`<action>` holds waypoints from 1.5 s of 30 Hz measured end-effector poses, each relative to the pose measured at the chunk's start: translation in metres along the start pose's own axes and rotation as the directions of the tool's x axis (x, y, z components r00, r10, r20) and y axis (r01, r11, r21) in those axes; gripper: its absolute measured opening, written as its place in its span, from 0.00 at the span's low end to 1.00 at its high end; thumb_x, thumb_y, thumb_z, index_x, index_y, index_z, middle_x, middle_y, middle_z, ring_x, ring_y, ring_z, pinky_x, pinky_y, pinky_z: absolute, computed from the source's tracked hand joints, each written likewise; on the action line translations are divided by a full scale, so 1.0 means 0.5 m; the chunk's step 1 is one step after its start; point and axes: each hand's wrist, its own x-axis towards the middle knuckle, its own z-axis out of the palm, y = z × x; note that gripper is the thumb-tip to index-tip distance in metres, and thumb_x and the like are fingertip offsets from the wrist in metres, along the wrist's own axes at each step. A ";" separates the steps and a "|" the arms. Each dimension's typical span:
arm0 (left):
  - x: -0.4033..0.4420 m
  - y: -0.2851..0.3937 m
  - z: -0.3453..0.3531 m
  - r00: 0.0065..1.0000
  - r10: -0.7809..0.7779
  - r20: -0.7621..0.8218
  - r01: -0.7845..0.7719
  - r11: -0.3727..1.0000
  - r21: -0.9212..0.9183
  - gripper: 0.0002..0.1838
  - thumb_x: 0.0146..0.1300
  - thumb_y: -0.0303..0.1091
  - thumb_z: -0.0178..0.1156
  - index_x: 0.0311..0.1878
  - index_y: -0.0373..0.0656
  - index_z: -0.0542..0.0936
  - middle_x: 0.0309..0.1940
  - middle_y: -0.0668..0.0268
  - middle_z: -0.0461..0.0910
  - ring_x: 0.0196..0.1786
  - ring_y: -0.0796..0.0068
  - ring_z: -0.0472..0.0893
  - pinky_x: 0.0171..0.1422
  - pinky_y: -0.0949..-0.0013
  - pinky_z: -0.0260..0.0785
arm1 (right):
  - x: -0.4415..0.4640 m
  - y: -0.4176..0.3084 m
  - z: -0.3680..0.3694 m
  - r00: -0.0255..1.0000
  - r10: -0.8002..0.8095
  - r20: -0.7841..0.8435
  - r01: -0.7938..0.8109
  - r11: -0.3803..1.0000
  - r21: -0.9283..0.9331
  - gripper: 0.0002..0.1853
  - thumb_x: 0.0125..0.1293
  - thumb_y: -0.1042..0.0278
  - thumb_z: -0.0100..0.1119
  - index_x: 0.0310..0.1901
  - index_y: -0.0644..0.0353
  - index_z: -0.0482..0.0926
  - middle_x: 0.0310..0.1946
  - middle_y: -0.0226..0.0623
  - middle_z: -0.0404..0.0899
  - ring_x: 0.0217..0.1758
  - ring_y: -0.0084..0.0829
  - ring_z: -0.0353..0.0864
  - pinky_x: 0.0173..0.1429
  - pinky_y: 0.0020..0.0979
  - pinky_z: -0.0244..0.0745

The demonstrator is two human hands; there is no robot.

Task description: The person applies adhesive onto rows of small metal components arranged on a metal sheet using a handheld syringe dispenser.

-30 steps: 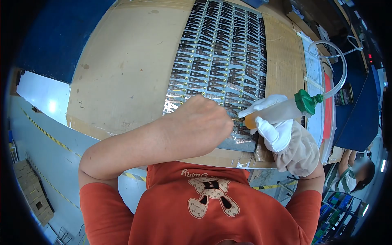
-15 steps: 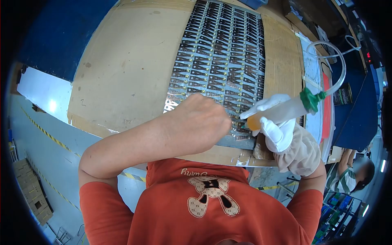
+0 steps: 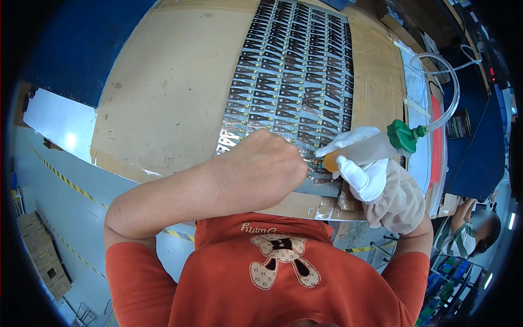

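Observation:
My right hand (image 3: 364, 169), in a white glove, is wrapped round a dispensing syringe (image 3: 373, 148). The syringe has a translucent barrel, an orange part near its front and a green cap; its tip points left and down at the lower rows of a sheet of small metal parts (image 3: 291, 82). These dark, pronged parts lie in several columns, with small brass-coloured round pieces along them. Over the sheet's lower left part rests my left hand (image 3: 269, 169), bare and curled into a fist, knuckles up. Its fingertips and anything in them are hidden.
A clear hose (image 3: 456, 90) runs from the green cap up to the right. Cardboard (image 3: 163, 82) covers the table left of the sheet, with another cardboard strip (image 3: 376, 71) on its right. A red item (image 3: 436, 141) lies farther right. Another person (image 3: 468, 229) is at the far right.
My right hand has shifted slightly left with the syringe, and the green cap has moved left with it. My left hand has barely moved.

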 end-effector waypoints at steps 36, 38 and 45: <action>-0.010 0.007 0.008 1.000 -0.014 -0.022 0.014 1.000 0.016 0.07 0.50 0.26 0.54 0.32 0.35 0.77 0.18 0.55 0.75 0.24 0.58 0.79 0.27 0.61 0.69 | -0.019 -0.009 0.026 0.991 0.025 -0.133 0.023 0.938 0.347 0.14 0.53 0.70 0.61 0.40 0.65 0.70 0.32 0.38 0.79 0.34 0.28 0.78 0.39 0.29 0.73; -0.013 0.009 0.009 1.000 -0.013 -0.009 0.013 0.999 0.034 0.07 0.51 0.26 0.54 0.32 0.35 0.77 0.17 0.55 0.75 0.24 0.58 0.79 0.27 0.61 0.69 | -0.016 -0.019 0.009 0.999 0.052 -0.015 -0.048 0.978 0.205 0.13 0.54 0.71 0.61 0.40 0.64 0.71 0.33 0.38 0.78 0.34 0.28 0.78 0.39 0.29 0.73; -0.019 0.022 0.002 0.998 -0.019 0.053 0.018 1.000 0.025 0.08 0.52 0.27 0.53 0.33 0.34 0.78 0.17 0.55 0.75 0.23 0.58 0.79 0.26 0.61 0.69 | -0.012 -0.025 0.007 0.998 -0.038 0.041 0.041 0.997 -0.063 0.11 0.58 0.72 0.56 0.41 0.62 0.67 0.37 0.46 0.79 0.36 0.30 0.78 0.37 0.28 0.75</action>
